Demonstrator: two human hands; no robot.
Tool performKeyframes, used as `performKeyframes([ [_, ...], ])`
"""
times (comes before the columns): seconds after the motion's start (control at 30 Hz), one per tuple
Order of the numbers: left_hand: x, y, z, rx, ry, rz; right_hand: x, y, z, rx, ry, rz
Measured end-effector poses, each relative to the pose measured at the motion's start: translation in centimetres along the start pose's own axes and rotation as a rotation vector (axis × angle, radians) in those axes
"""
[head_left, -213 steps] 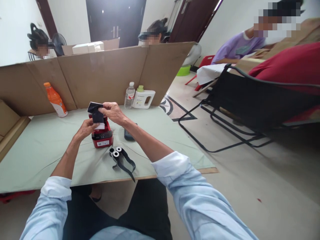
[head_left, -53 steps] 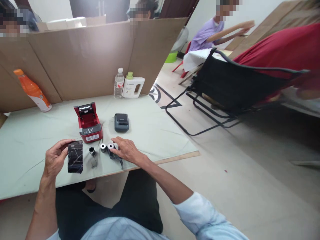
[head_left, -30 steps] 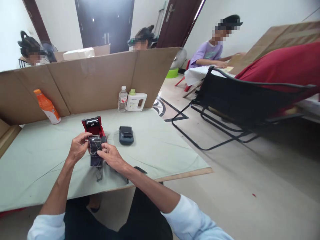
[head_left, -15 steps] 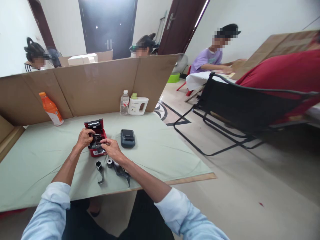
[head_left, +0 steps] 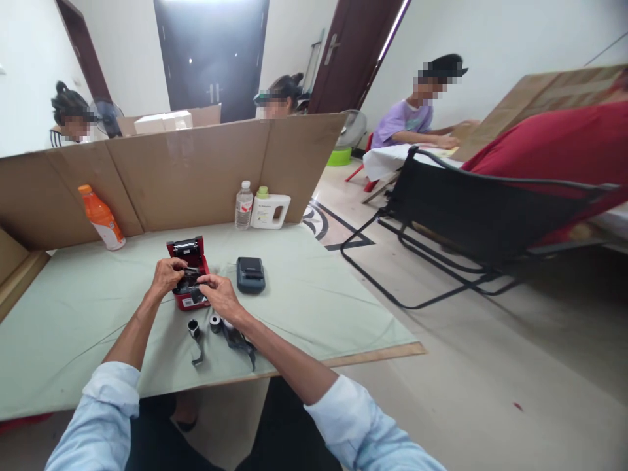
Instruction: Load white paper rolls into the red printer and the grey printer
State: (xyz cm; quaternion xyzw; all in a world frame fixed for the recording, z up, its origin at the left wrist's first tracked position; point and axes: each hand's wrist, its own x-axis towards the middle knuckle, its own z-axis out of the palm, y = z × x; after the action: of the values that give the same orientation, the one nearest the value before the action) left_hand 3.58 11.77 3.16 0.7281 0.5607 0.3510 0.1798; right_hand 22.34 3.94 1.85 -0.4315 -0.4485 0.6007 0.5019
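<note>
A small red printer (head_left: 189,251) stands open on the pale green table (head_left: 73,314), its lid tilted back. My left hand (head_left: 167,275) and my right hand (head_left: 220,296) both pinch a dark roll of strip (head_left: 188,285) that sits in the printer's open bay. In front of the printer lie a small grey roll core (head_left: 193,327) with a short tail, a second core (head_left: 214,322) and a loose dark strip (head_left: 240,341). A dark grey printer (head_left: 250,273), closed, rests just right of the red one.
An orange bottle (head_left: 101,218) stands at the back left, a clear water bottle (head_left: 244,205) and a white jug (head_left: 270,209) at the back right, all against a cardboard screen (head_left: 196,170). A black folding chair (head_left: 481,216) is to the right. Other people sit beyond the screen.
The dark roll, held up in front of me a second ago, has gone down into the red printer's open bay with both hands still on it. My view has barely shifted since.
</note>
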Motion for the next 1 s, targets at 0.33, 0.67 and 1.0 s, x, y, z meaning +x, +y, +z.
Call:
performKeyframes([
  [0.33, 0.1, -0.3, 0.0, -0.026, -0.020, 0.018, 0.2, 0.6, -0.1, -0.010, -0.025, -0.005],
  [0.67, -0.2, 0.0, -0.8, 0.169, -0.104, 0.091, -0.3, -0.1, -0.9, -0.098, -0.067, 0.044],
  [1.0, 1.7, -2.4, -2.0, -0.356, 0.218, -0.115, -2.6, -0.7, -2.0, -0.835, -0.110, -0.282],
])
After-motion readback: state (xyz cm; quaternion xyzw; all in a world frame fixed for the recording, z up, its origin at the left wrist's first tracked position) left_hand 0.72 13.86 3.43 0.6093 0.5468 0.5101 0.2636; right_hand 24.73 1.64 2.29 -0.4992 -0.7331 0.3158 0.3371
